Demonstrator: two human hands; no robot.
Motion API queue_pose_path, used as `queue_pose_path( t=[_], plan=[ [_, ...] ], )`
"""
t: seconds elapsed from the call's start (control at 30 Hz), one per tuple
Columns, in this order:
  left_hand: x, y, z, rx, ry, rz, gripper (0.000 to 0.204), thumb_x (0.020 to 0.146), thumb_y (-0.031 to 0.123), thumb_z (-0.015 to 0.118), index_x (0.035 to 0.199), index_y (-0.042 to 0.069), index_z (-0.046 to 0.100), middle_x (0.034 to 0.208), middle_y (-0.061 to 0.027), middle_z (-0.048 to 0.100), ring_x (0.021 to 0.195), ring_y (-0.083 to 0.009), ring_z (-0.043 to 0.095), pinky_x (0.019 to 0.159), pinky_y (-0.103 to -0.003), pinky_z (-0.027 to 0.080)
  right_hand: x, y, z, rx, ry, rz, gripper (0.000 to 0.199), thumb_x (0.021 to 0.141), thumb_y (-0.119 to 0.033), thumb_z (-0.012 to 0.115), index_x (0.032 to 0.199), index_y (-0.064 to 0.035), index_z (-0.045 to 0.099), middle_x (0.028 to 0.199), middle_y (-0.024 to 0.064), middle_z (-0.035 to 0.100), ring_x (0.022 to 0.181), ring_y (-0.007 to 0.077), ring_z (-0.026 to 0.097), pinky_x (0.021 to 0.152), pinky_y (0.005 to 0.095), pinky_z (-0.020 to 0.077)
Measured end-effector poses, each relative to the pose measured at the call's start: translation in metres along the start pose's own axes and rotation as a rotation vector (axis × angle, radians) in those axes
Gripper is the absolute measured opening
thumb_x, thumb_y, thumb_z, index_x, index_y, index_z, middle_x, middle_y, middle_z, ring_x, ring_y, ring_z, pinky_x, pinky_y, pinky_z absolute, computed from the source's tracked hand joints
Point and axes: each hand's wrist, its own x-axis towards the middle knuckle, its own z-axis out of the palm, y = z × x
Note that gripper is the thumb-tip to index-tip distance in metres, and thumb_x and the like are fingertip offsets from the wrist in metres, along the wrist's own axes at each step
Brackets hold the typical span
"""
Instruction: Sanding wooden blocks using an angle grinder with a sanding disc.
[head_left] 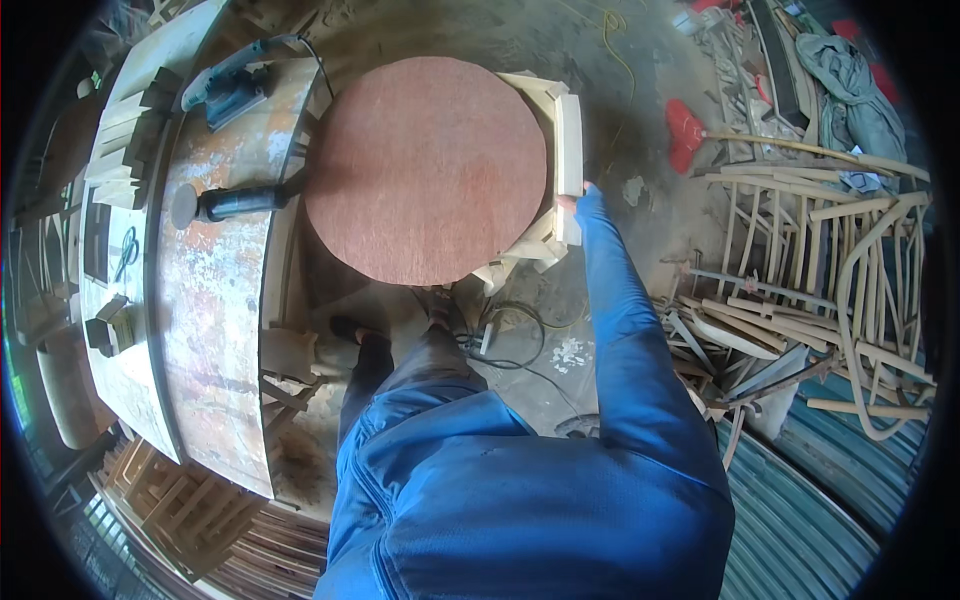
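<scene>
A dusty concrete floor (pixel 640 120) holds a long, paint-stained bench (pixel 215 300) on the left with two power tools (pixel 235 203) on it, and a heap of bent wooden frames (pixel 830 270) on the right. Between them stands a pale wooden stool frame (pixel 565 150) topped by a round reddish board (pixel 428 168). The right hand (pixel 570 200), at the end of an outstretched blue sleeve, grips the frame's right edge, fingers seemingly curled round it; the left hand is out of view.
</scene>
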Motion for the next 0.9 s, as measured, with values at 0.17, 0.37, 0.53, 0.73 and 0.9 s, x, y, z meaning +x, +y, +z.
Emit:
queue_pose_path(
  t=[0.17, 0.37, 0.53, 0.73, 0.9],
  plan=[
    [0.013, 0.0, 0.0, -0.01, -0.063, 0.051, 0.034, 0.09, 0.03, 0.069, 0.093, -0.003, 0.07, 0.072, -0.0122, 0.07, 0.067, -0.0217, 0.069, 0.06, -0.035, 0.053, 0.019, 0.037, -0.03, -0.01, 0.108, 0.02, 0.074, 0.065, -0.017, 0.094, 0.125, 0.0032, 0.056, 0.107, 0.0136, 0.071, 0.094, 0.0209, 0.067, 0.089, 0.0371, 0.053],
    [-0.013, -0.017, -0.007, -0.001, -0.074, -0.019, 0.034, 0.09, 0.03, 0.069, 0.092, -0.003, 0.07, 0.072, -0.012, 0.069, 0.066, -0.0215, 0.068, 0.059, -0.035, 0.053, -0.007, -0.01, 0.0, 0.156, 0.031, 0.073, 0.071, 0.068, -0.015, 0.091, 0.125, 0.0039, 0.056, 0.106, 0.0139, 0.071, 0.092, 0.0206, 0.067, 0.087, 0.0367, 0.0538],
    [-0.024, -0.028, -0.001, -0.016, -0.116, -0.034, 0.033, 0.09, 0.03, 0.069, 0.091, -0.003, 0.07, 0.071, -0.0118, 0.069, 0.066, -0.0213, 0.068, 0.058, -0.035, 0.053, -0.014, -0.021, -0.007, -0.053, 0.108, 0.069, 0.071, 0.069, -0.015, 0.091, 0.126, 0.0043, 0.055, 0.104, 0.013, 0.071, 0.091, 0.02, 0.068, 0.085, 0.0356, 0.0541],
    [-0.047, -0.046, 0.005, -0.028, -0.148, -0.067, 0.033, 0.09, 0.03, 0.068, 0.09, -0.003, 0.07, 0.071, -0.0116, 0.069, 0.065, -0.0212, 0.068, 0.058, -0.035, 0.053, -0.021, -0.041, -0.007, -0.08, 0.143, 0.091, 0.075, 0.068, -0.017, 0.092, 0.129, 0.0052, 0.054, 0.108, 0.0141, 0.071, 0.094, 0.0202, 0.067, 0.087, 0.0356, 0.0538],
    [-0.062, -0.053, 0.012, -0.046, -0.166, -0.089, 0.033, 0.091, 0.03, 0.068, 0.089, -0.003, 0.07, 0.07, -0.0114, 0.069, 0.064, -0.021, 0.067, 0.057, -0.035, 0.052, -0.016, -0.033, -0.012, -0.108, 0.109, 0.092, 0.077, 0.067, -0.02, 0.093, 0.128, 0.0053, 0.054, 0.109, 0.0147, 0.071, 0.095, 0.0206, 0.067, 0.087, 0.0358, 0.0537]
  ],
)
